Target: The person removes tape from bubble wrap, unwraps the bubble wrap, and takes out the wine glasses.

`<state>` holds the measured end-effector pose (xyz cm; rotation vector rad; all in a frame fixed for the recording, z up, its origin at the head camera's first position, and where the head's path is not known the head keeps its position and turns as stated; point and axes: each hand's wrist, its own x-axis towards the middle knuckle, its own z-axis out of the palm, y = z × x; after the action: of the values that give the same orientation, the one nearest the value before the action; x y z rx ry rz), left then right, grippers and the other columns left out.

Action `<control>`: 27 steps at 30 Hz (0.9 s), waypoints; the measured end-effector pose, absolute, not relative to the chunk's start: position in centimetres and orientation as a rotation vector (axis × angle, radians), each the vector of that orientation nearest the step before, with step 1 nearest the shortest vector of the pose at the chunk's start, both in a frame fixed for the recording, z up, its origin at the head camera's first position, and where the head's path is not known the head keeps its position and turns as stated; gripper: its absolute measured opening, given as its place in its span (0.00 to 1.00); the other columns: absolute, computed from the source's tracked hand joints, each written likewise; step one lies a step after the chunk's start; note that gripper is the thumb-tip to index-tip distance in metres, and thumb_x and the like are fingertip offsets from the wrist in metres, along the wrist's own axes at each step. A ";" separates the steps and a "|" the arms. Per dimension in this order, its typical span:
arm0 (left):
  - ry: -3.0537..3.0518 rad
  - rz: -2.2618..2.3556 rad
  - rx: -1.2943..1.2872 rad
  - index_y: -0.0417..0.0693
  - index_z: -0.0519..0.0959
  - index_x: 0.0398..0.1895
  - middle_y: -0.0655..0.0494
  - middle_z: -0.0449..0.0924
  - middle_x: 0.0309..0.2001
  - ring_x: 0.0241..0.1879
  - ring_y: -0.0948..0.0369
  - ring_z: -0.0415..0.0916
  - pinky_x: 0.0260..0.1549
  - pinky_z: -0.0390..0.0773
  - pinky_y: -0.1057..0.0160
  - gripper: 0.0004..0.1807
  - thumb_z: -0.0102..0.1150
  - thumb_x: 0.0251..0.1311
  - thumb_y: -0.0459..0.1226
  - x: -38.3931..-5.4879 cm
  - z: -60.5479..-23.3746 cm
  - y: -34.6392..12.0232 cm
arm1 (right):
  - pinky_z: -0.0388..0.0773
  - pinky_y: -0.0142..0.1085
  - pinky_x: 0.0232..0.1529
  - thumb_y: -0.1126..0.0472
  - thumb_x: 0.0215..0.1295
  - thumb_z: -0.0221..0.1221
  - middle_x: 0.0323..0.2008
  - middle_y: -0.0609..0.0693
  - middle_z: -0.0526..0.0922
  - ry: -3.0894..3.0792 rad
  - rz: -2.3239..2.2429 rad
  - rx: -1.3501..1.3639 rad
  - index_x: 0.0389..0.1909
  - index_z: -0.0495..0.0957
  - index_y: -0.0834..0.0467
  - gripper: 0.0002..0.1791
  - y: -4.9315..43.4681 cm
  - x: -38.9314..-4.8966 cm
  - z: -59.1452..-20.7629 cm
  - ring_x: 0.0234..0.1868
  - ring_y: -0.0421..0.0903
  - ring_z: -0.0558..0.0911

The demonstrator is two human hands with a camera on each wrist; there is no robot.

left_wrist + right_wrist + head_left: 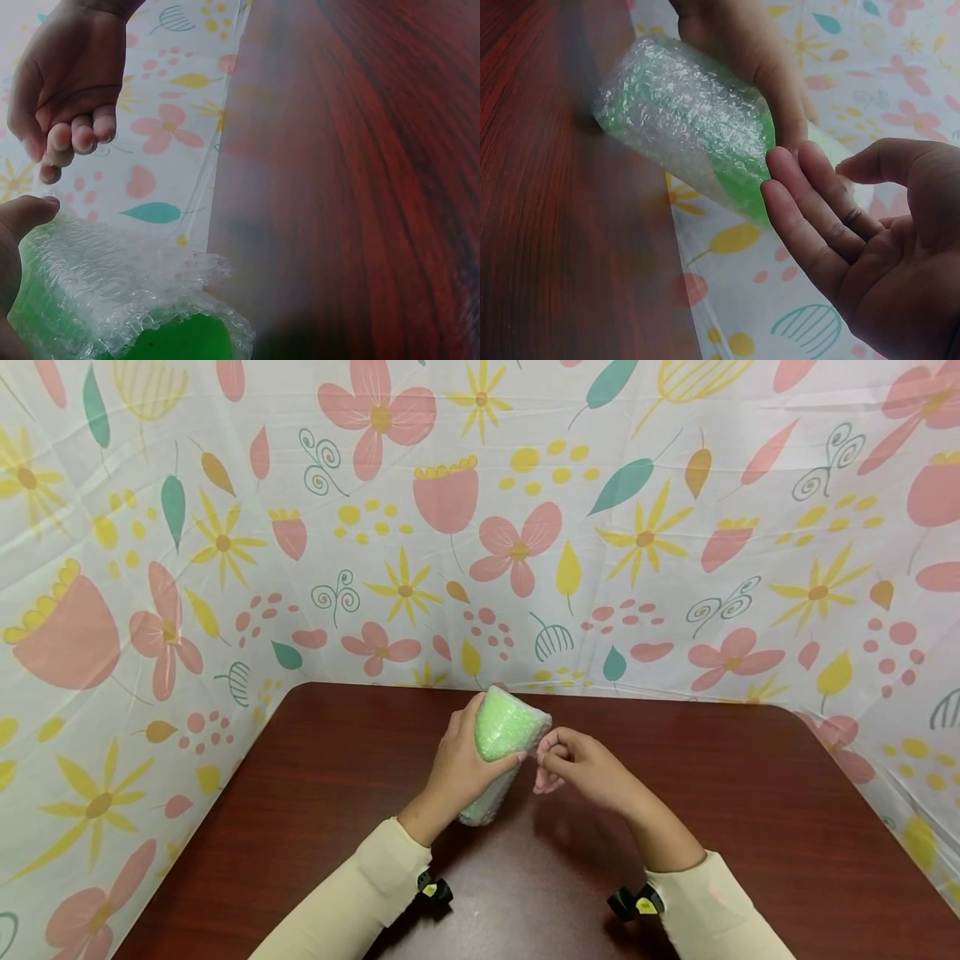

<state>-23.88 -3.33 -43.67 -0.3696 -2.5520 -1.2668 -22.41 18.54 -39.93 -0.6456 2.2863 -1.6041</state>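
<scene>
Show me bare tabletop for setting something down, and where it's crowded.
The tabletop is bare from its left edge to the left sleeve, and from the right sleeve to its right edge. Crowded: the middle, where the left hand grips a bubble-wrapped green object, the right hand close beside it.

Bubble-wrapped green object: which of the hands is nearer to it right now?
Left. The left hand grips the bubble-wrapped green object. The right hand is just to its right in the head view; whether its fingertips touch the wrap is unclear.
</scene>
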 end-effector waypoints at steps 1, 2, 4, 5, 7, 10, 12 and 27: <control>-2.554 -1.263 -0.373 0.62 0.53 0.80 0.46 0.68 0.63 0.49 0.49 0.75 0.46 0.78 0.49 0.58 0.76 0.48 0.58 -23.8 -43.7 -3.3 | 0.85 0.52 0.43 0.64 0.78 0.48 0.32 0.63 0.84 2.278 -1.606 -0.648 0.49 0.68 0.73 0.12 18.5 -22.4 -39.9 0.37 0.55 0.89; -2.555 -1.260 -0.377 0.62 0.53 0.80 0.46 0.68 0.63 0.49 0.49 0.75 0.46 0.78 0.49 0.58 0.76 0.48 0.58 -23.8 -43.7 -3.3 | 0.85 0.51 0.44 0.64 0.79 0.48 0.33 0.64 0.85 2.270 -1.609 -0.652 0.50 0.68 0.73 0.13 18.5 -22.4 -39.9 0.38 0.57 0.89; -2.555 -1.254 -0.381 0.62 0.52 0.80 0.46 0.68 0.63 0.49 0.50 0.75 0.46 0.78 0.49 0.58 0.76 0.49 0.58 -23.8 -43.7 -3.3 | 0.85 0.49 0.45 0.64 0.79 0.47 0.37 0.65 0.86 2.259 -1.610 -0.662 0.52 0.67 0.73 0.14 18.5 -22.3 -39.9 0.42 0.60 0.88; -2.554 -1.251 -0.382 0.62 0.52 0.80 0.46 0.68 0.63 0.50 0.50 0.75 0.46 0.78 0.49 0.58 0.76 0.49 0.58 -23.8 -43.7 -3.3 | 0.86 0.47 0.46 0.63 0.80 0.48 0.39 0.66 0.86 2.252 -1.610 -0.667 0.52 0.67 0.72 0.14 18.5 -22.3 -39.9 0.44 0.62 0.87; -2.554 -1.250 -0.381 0.62 0.52 0.80 0.46 0.68 0.63 0.50 0.50 0.75 0.47 0.78 0.49 0.58 0.76 0.49 0.58 -23.9 -43.7 -3.3 | 0.85 0.45 0.47 0.62 0.80 0.48 0.43 0.67 0.86 2.237 -1.613 -0.672 0.53 0.67 0.71 0.14 18.5 -22.3 -39.9 0.47 0.63 0.87; -2.551 -1.258 -0.382 0.60 0.52 0.80 0.46 0.68 0.63 0.50 0.49 0.75 0.47 0.78 0.49 0.58 0.76 0.49 0.58 -23.9 -43.7 -3.3 | 0.86 0.45 0.46 0.61 0.80 0.49 0.43 0.66 0.87 2.245 -1.603 -0.678 0.52 0.67 0.71 0.15 18.6 -22.2 -39.8 0.46 0.59 0.88; -2.551 -1.270 -0.383 0.59 0.52 0.80 0.45 0.68 0.63 0.50 0.49 0.75 0.48 0.78 0.48 0.58 0.76 0.49 0.58 -23.9 -43.7 -3.4 | 0.86 0.45 0.43 0.60 0.80 0.50 0.38 0.64 0.87 2.263 -1.594 -0.675 0.51 0.68 0.70 0.14 18.6 -22.2 -39.7 0.40 0.55 0.89; -2.570 -1.272 -0.422 0.59 0.52 0.80 0.46 0.67 0.65 0.52 0.50 0.74 0.48 0.78 0.49 0.59 0.76 0.49 0.59 -23.8 -43.7 -3.2 | 0.86 0.49 0.40 0.61 0.77 0.54 0.30 0.63 0.85 2.256 -1.613 -0.630 0.47 0.69 0.72 0.15 18.5 -22.4 -39.9 0.34 0.53 0.89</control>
<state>-23.79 -3.21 -43.68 -0.4216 -2.5702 -1.2716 -22.40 18.47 -39.89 -0.6299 2.2555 -1.6131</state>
